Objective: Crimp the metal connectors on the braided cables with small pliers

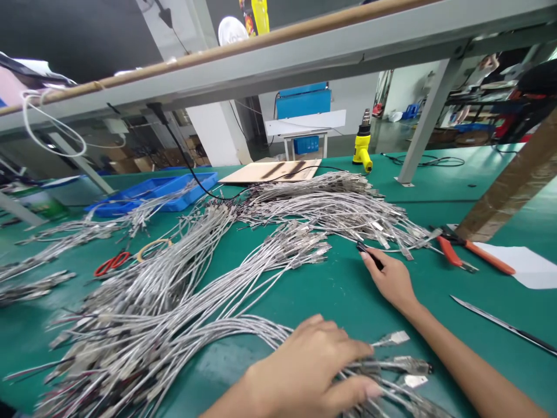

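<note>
Over a bundle of grey USB cables point(265, 328) at the front of the bench lies my left hand point(313, 366). Its fingers curl round the cables, and their metal plugs point(409, 364) stick out to the right past my thumb. My right hand point(394, 281), farther forward, pinches a slim black object point(369, 255), whose exact kind I cannot make out. Just beyond it, more cables lie in a long heap point(322, 203). Another bundle of cables point(270, 255) stretches across the middle, its plugs pointing right.
Orange-handled pliers point(452, 251), white paper point(522, 264) and a thin pointed blade point(500, 321) lie at right. A yellow heat gun point(362, 145) stands behind. Blue trays point(187, 200) and red-handled scissors point(112, 264) are at left. A shelf beam point(278, 43) crosses above.
</note>
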`<move>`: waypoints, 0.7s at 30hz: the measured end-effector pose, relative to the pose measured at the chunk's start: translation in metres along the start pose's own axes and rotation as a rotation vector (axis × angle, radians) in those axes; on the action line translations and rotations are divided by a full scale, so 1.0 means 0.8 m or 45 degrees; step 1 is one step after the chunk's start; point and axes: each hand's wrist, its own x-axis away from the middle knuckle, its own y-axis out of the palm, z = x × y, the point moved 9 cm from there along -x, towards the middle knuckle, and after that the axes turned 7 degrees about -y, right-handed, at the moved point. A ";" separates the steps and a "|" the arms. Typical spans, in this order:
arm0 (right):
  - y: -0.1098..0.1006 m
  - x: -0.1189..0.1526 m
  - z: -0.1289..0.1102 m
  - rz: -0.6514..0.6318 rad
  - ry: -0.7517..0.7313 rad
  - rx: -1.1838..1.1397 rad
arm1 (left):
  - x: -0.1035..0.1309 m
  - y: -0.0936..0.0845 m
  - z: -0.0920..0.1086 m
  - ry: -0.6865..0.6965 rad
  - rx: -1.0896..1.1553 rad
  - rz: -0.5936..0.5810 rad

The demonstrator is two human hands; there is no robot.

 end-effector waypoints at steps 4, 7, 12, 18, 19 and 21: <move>-0.002 0.001 -0.002 0.015 0.005 0.028 | 0.008 -0.012 -0.033 -0.214 -0.008 0.059; -0.006 0.001 -0.004 0.043 0.015 0.050 | 0.010 -0.017 -0.052 -0.274 -0.036 0.084; -0.005 -0.001 -0.004 0.049 0.023 0.090 | 0.005 -0.031 -0.080 -0.388 -0.132 0.164; -0.002 0.000 -0.006 0.057 0.013 0.102 | -0.011 -0.043 -0.103 -0.600 -0.336 0.136; -0.005 0.002 -0.004 0.081 0.029 0.102 | -0.014 -0.042 -0.103 -0.617 -0.382 0.117; -0.010 0.005 0.001 0.126 0.075 0.098 | -0.020 -0.040 -0.104 -0.630 -0.430 0.091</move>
